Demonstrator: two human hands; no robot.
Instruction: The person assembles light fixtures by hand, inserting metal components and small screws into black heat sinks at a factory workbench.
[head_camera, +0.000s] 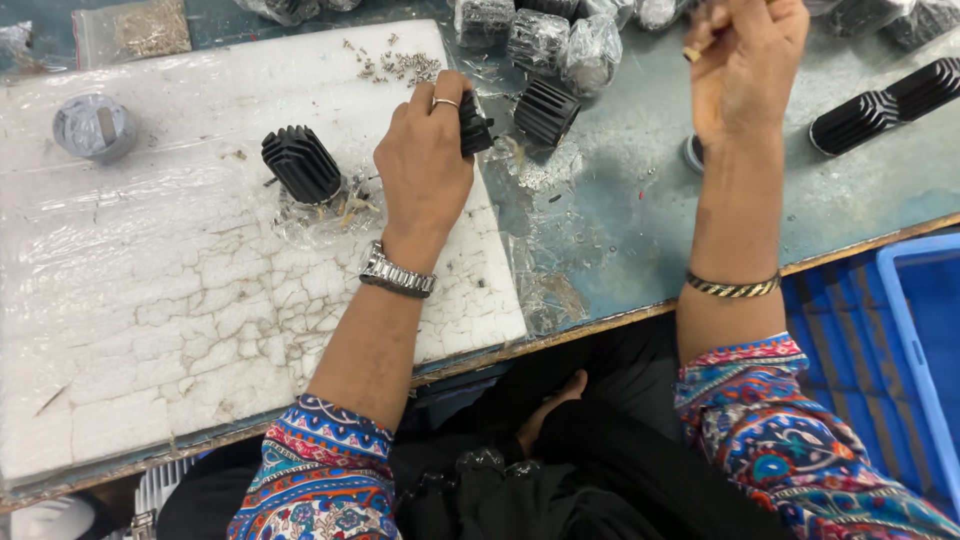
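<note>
Finned black heat sink (474, 124), lying at upper centre of the frame on the cracked white pad (200, 300), is being clasped by the left hand (425, 165) while the right hand (745, 60) is pinching a small brass piece (692, 52), which is likely risking slipping loose onto the littered bench (640, 220).

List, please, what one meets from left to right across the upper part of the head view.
Clear round container → standing black finned part → left hand → lying black finned part → right hand → long black finned piece.
</note>
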